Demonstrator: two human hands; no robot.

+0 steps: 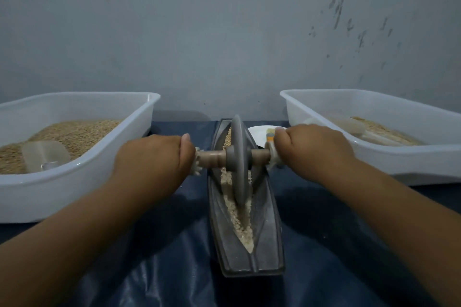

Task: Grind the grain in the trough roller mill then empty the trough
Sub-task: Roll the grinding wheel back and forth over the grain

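Right now both hands are wrapped around the ends of one wooden axle that runs left to right through a grey grinding wheel. The left hand curls its fingers around the left end, thumb lying along the top toward the wheel; the right hand grips the right end in the same way, knuckles up. Each grip is closed tight on the axle, with white ribbed collars showing just inside the fists. The wheel stands upright in the groove of one long, dark, boat-shaped trough, which lies on the table at the centre, its length running near to far. Pale crushed grain fills the groove from the near point up to the wheel, and more grain shows beyond the wheel at the far end. Two white plastic tubs flank the trough. The left tub holds a heap of tan grain and one translucent scoop resting on it. The right tub holds a thinner layer of grain and a second translucent scoop. Just beyond the trough, partly hidden by the right hand, sits one white plate with a small brush on it. A dark blue sheet covers the table.
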